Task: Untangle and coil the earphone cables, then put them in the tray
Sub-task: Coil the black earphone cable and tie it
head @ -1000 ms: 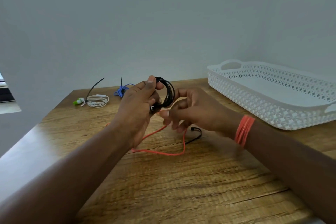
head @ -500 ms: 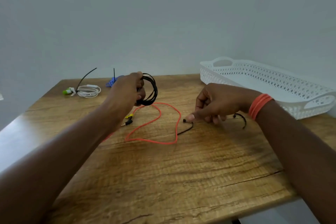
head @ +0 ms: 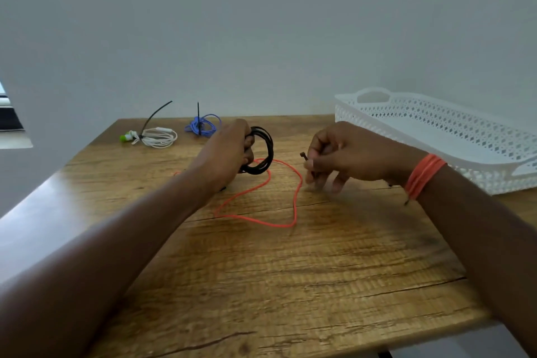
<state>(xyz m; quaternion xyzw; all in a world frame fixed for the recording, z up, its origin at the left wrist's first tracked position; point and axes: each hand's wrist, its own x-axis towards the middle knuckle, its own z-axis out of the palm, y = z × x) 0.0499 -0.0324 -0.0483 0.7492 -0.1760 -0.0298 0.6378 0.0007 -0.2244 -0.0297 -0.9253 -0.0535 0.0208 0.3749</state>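
Note:
My left hand [head: 225, 152] grips a coiled black earphone cable [head: 265, 154], holding the loop upright just above the wooden table [head: 290, 270]. To the right of it, my right hand [head: 343, 154] is lifted off the table and pinches a thin black cable tie [head: 305, 156]; its head sticks out by the thumb. An orange earphone cable [head: 261, 219] lies loose and uncoiled on the table between and in front of both hands. The white perforated tray [head: 436, 136] stands at the right with nothing visible inside.
At the back left lie a coiled white earphone with green buds [head: 154, 136] and a coiled blue earphone [head: 203, 125], each bound with a black tie. The table's left and front edges are close. Orange bands [head: 422, 176] circle my right wrist.
My right hand has picked the black tie up off the table and raised it. The left hand keeps the black coil in much the same place.

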